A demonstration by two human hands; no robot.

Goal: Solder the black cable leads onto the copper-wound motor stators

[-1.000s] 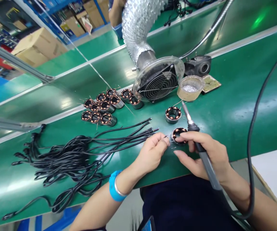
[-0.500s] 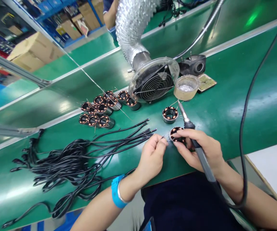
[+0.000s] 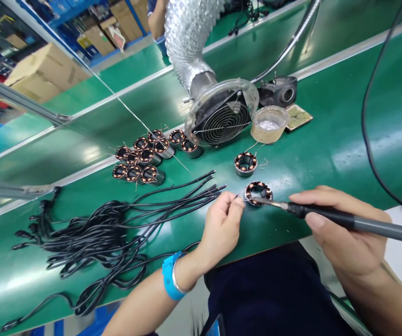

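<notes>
My left hand (image 3: pixel 224 219) pinches the end of a black cable, its thin bare wires reaching the near motor stator (image 3: pixel 258 193). That stator is a ring wound with copper coils, lying on the green bench. My right hand (image 3: pixel 344 228) grips a soldering iron (image 3: pixel 327 215) by its dark handle, held nearly level. The iron's tip meets the wires at the stator's left edge, close to my left fingertips. A second stator (image 3: pixel 246 164) with loose wire ends sits just beyond.
Several more stators (image 3: pixel 148 156) stand in a group at back left. Black cables (image 3: pixel 92 233) lie bundled across the left. Behind are a fan with a foil duct (image 3: pixel 222 116), a round solder pot (image 3: pixel 269 125) and a flat square tray (image 3: pixel 299 116). The iron's cord (image 3: pixel 365 121) loops at right.
My right hand has left the near stator and moved right. The soldering iron has swung from pointing away to pointing left, its tip now at the wires. My left hand stays put.
</notes>
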